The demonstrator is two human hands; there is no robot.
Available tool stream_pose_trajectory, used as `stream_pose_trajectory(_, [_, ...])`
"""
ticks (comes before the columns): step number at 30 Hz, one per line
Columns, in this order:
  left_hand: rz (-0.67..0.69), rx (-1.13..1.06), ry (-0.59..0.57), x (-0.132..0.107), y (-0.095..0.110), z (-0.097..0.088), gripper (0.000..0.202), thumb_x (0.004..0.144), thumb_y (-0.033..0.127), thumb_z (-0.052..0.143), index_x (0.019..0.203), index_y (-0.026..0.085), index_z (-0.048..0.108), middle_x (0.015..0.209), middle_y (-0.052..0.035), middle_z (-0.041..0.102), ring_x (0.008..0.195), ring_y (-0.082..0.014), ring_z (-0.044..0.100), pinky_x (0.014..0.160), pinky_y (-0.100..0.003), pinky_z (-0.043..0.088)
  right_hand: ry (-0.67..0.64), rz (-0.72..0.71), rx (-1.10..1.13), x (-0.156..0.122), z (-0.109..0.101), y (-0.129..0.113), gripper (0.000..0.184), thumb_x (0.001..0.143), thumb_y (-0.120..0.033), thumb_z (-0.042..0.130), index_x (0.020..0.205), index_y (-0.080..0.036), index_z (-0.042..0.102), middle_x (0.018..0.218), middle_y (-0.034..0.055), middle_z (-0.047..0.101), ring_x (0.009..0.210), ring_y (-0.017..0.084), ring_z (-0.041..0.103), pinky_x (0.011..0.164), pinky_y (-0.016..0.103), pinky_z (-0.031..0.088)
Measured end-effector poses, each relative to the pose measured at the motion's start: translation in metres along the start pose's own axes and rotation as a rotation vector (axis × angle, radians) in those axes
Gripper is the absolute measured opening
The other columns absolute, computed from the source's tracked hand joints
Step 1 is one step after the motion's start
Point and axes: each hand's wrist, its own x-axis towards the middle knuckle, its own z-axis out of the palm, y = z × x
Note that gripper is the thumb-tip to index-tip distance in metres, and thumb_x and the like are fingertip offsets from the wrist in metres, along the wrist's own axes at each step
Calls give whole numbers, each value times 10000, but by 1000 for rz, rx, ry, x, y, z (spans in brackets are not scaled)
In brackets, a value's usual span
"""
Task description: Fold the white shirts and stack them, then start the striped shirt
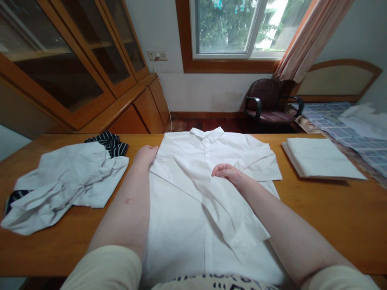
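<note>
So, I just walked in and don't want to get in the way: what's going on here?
A person is handling a white shirt spread on a wooden table, collar at the far side. One sleeve lies slanted across the front; the right hand pinches it, while the left hand is at the shirt's left edge near the shoulder. Rumpled white cloth with striped fabric lies to the left, and folded white cloth to the right.

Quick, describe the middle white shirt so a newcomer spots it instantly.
On the wooden table facing the window, look between the crumpled pile at left and the folded white bundle at right. There lies the white shirt; unlike both neighbours, it is spread out, collar toward the window, one sleeve slanting across its front.
</note>
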Motion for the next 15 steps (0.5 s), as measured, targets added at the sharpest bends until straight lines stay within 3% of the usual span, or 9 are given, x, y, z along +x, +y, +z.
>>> stream_pose_trajectory(3, [30, -189, -157, 7, -15, -3, 364, 739, 484, 556, 846, 167, 700, 826, -104, 721, 749, -271, 662, 662, -345, 492, -7, -21, 35, 0, 0, 0, 339, 588, -265, 747, 902, -159, 676, 682, 16, 687, 590, 144, 608, 593, 259, 449])
stream_pose_trajectory(5, [77, -286, -135, 8, -19, -2, 338, 738, 448, 560, 894, 179, 691, 844, -71, 724, 757, -234, 658, 670, -307, 491, -8, -44, 52, 0, 0, 0, 411, 586, -259, 757, 976, -172, 663, 737, 17, 702, 642, 159, 634, 644, 282, 470])
stream_pose_trajectory(7, [121, -323, -44, 7, -16, 1, 332, 770, 416, 524, 944, 179, 676, 905, -65, 722, 811, -217, 651, 704, -288, 488, 2, -65, 31, 0, -1, -1, 374, 586, -255, 753, 940, -173, 664, 671, -6, 676, 586, 141, 608, 603, 260, 449])
stream_pose_trajectory(11, [88, -126, 82, 6, -4, 8, 294, 791, 369, 516, 942, 166, 666, 976, -111, 708, 887, -253, 639, 760, -325, 478, 26, -58, -51, 1, 0, -1, 268, 623, -270, 729, 864, -173, 662, 569, -37, 609, 499, 106, 533, 522, 225, 385])
stream_pose_trajectory(15, [57, 56, 80, 9, -4, 7, 338, 808, 435, 482, 893, 174, 680, 943, -163, 705, 887, -325, 644, 752, -403, 480, 24, 2, -48, 1, 1, 1, 289, 653, -294, 718, 914, -185, 655, 648, -19, 649, 556, 122, 566, 556, 237, 413])
